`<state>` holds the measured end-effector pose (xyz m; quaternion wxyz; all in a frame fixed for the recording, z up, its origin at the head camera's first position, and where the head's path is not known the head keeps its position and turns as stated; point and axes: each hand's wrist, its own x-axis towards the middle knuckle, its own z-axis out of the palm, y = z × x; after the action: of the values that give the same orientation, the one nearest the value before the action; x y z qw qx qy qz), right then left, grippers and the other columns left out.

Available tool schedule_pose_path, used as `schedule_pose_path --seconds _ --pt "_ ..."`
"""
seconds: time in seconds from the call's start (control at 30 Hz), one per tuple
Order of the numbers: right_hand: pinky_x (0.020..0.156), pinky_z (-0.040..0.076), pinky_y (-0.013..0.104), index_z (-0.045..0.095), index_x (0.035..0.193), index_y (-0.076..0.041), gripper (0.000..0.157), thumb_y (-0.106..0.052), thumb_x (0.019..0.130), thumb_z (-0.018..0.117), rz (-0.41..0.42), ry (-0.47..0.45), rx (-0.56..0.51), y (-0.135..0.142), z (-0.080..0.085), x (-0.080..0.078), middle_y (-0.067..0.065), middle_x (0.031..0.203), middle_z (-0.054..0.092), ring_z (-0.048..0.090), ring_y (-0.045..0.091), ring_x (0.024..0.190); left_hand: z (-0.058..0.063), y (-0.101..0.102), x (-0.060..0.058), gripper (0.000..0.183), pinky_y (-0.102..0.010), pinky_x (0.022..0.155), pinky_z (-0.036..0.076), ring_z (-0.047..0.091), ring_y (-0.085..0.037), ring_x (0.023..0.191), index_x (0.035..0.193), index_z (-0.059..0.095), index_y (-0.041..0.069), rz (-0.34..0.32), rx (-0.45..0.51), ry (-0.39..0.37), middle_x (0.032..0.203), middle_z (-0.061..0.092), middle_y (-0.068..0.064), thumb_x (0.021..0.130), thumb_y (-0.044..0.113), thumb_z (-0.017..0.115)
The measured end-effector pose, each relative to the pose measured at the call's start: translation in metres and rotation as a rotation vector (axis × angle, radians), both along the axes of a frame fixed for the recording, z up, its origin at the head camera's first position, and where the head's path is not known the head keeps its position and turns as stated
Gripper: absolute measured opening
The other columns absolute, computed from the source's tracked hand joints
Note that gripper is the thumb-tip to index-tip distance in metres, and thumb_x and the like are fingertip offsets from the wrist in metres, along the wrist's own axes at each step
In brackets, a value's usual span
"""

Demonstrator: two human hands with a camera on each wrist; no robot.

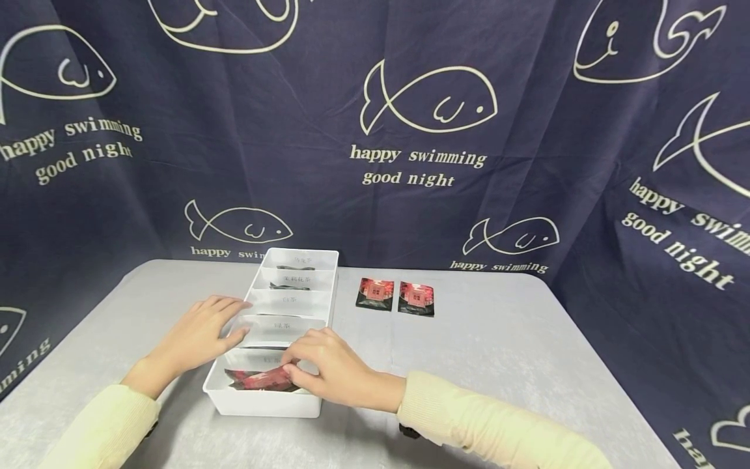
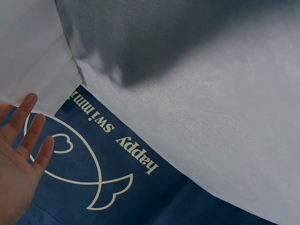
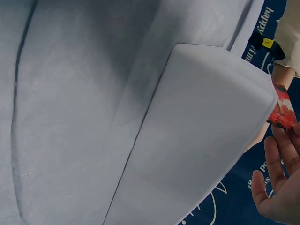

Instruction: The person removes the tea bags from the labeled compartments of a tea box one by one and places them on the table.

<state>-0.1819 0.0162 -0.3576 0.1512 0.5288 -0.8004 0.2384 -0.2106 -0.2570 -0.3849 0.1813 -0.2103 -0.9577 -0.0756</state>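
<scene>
A long white box (image 1: 266, 405) with several labelled compartments stands on the table. In its nearest compartment lie red and black tea sachets (image 1: 258, 380). My right hand (image 1: 334, 370) reaches over that compartment and pinches a red tea sachet between thumb and fingers. The right wrist view shows the red sachet (image 3: 281, 110) at the fingertips, just above the box rim. At the box's left side is my left hand (image 1: 196, 335), its thumb and fingertips over the rim near the middle compartments. In the left wrist view the left hand's fingers (image 2: 32, 136) are spread and fairly straight.
Two more red and black tea sachets (image 1: 375, 294) lie flat, side by side, on the grey table (image 1: 469, 365) right of the box. Dark packet edges (image 1: 290, 286) show in the farther compartments. A dark blue curtain (image 1: 328, 163) with fish drawings hangs behind the table.
</scene>
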Motion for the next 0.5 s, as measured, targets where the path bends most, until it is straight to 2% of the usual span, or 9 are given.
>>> schedule_pose_path --seconds 0.3,0.5 --pt "0.081 0.039 0.016 0.067 0.091 -0.017 0.011 -0.017 0.087 0.057 0.03 -0.044 -0.121 0.001 0.005 0.002 -0.011 0.084 0.066 0.056 0.002 0.086 0.0 0.0 0.0 0.043 -0.052 0.092 0.038 0.051 -0.031 0.11 0.117 0.059 0.007 -0.007 0.003 0.014 0.114 0.061 -0.013 0.083 0.033 0.06" --pt "0.082 0.041 0.015 0.066 0.091 -0.015 0.01 -0.014 0.085 0.057 0.052 -0.011 -0.204 0.004 0.015 -0.001 -0.009 0.082 0.066 0.057 0.001 0.082 -0.001 0.0 -0.001 0.043 -0.051 0.091 0.038 0.051 -0.031 0.109 0.117 0.059 0.007 -0.008 0.006 0.019 0.114 0.061 -0.012 0.083 0.033 0.061"
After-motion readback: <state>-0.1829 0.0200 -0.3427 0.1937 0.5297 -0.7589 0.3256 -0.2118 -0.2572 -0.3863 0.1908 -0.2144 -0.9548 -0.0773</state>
